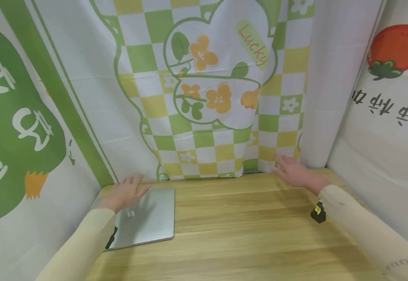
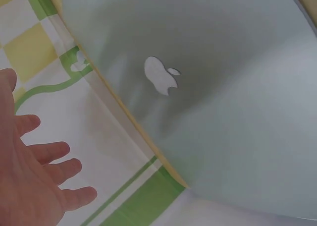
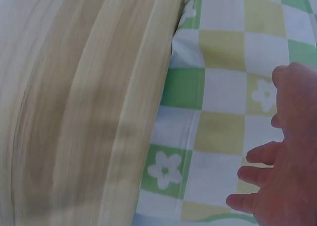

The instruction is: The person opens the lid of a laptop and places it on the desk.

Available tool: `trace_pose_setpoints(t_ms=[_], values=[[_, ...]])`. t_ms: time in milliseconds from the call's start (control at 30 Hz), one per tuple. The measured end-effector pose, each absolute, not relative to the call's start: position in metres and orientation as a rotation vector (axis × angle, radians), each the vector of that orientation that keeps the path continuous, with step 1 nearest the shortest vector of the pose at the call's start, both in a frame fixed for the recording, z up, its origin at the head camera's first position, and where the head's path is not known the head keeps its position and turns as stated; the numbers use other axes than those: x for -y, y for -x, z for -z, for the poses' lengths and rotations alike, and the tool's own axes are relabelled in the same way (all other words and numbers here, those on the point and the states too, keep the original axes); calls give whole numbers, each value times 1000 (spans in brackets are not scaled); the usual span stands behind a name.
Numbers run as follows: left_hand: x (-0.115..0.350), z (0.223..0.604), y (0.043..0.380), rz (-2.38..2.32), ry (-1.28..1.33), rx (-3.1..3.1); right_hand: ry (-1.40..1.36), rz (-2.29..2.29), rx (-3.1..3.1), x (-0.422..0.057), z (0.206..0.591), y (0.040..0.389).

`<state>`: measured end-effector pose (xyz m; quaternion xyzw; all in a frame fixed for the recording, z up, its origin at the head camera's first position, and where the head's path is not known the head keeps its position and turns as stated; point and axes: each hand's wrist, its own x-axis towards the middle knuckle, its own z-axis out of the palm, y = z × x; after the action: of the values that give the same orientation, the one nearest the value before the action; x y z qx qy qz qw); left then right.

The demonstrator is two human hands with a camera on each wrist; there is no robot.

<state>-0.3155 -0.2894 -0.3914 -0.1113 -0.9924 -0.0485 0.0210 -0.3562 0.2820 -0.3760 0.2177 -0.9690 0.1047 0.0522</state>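
The laptop (image 1: 151, 220) lies flat on the wooden bench (image 1: 239, 234), its silver lid facing up and an apple mark (image 2: 161, 77) showing near the middle of that lid; the left hand (image 1: 124, 193) is above the far part of the laptop, palm down, fingers straight and spread apart, holding nothing; its shadow falls across the lid, and in the left wrist view a gap shows between the fingertips and the laptop's edge; the right hand (image 1: 296, 173) is well apart from the laptop, off to its right and near the back of the bench, fingers extended with gaps between them, also holding nothing; whether it touches the cloth behind it I cannot tell.

Behind the laptop and stretching to its right hangs a checked cloth (image 1: 204, 140) in green, yellow and white, printed with orange flowers and the word "Lucky"; to the laptop's left hangs a green and white cloth (image 1: 0, 117) with large white characters; far to the laptop's right hangs a pale cloth (image 1: 376, 156) with a red fruit print (image 1: 397, 47) and dark characters; cream sleeves (image 1: 362, 230) cover both forearms, and a small black object (image 1: 318, 213) shows by the right cuff.
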Motion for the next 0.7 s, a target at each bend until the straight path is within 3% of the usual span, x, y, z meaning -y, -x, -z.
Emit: trace_pose_setpoints(t_ms=[700], values=[[314, 413, 303, 217, 260, 3122, -856, -564, 2910, -236, 396, 348]])
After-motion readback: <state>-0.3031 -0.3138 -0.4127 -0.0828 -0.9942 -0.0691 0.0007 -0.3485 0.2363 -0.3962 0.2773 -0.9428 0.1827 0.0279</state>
